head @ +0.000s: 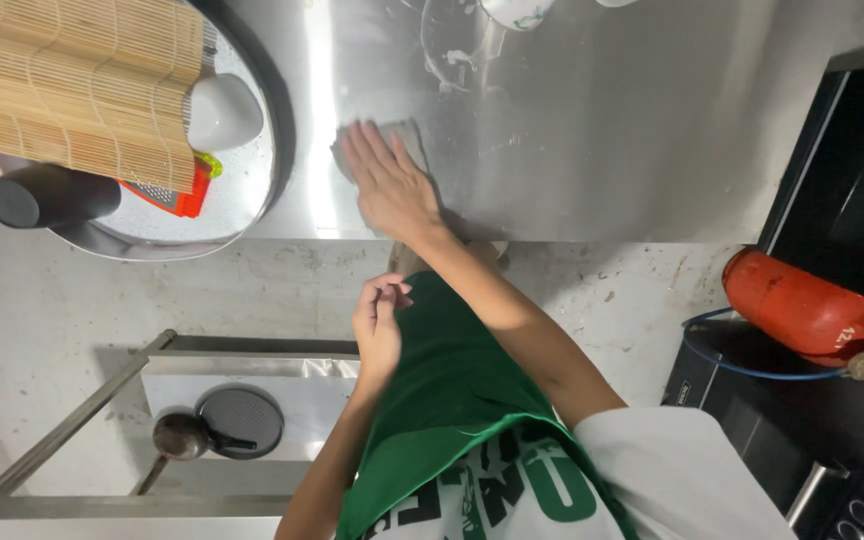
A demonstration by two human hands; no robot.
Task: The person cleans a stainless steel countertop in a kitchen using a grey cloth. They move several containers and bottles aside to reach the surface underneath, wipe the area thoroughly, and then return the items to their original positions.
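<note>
Right hand (pixel 389 187) is pressing flat, fingers spread, on a grey cloth (pixel 404 135) lying on the wet steel counter (pixel 592 150) — palm weight holding it down. Left hand (pixel 379 318) is curling loosely, empty, at the green apron (pixel 452 390) — kept clear.

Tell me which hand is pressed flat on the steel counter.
The right hand, fingers spread flat on a grey cloth on the steel counter. The left hand hangs curled by the green apron, off the counter.
</note>
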